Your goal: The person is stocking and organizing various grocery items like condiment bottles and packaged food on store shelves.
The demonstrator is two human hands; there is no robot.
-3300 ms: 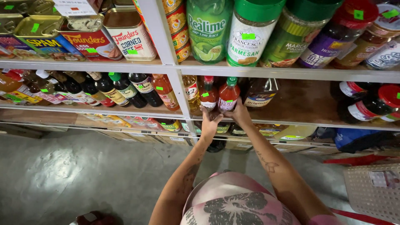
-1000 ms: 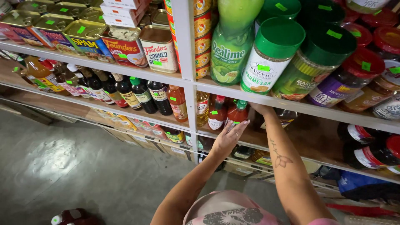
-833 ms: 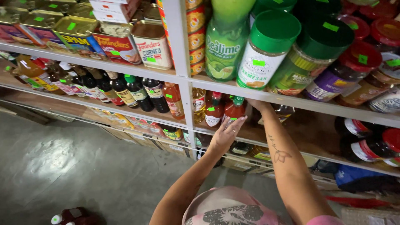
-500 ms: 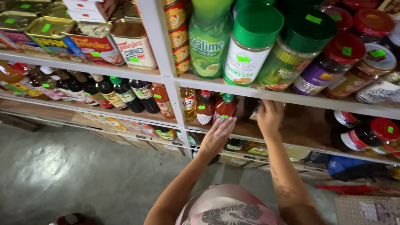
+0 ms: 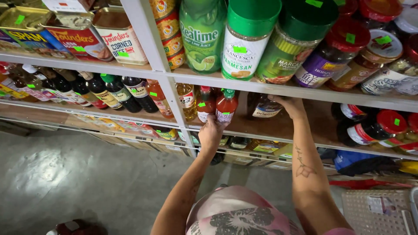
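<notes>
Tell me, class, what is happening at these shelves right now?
A person stands at wooden store shelves stocked with sauces and cans. Their left hand grips a red sauce bottle with a green cap at the front of the middle shelf, among other small bottles. Their right hand reaches further back on the same shelf, touching a dark glass jar. Above sit a lime juice bottle and a green-lidded cheese shaker.

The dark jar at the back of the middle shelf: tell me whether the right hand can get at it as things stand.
Probably yes. The right hand is already in under the upper shelf, right beside the dark jar, with nothing between them. The left hand is on the red sauce bottle, clear of that path.
</notes>
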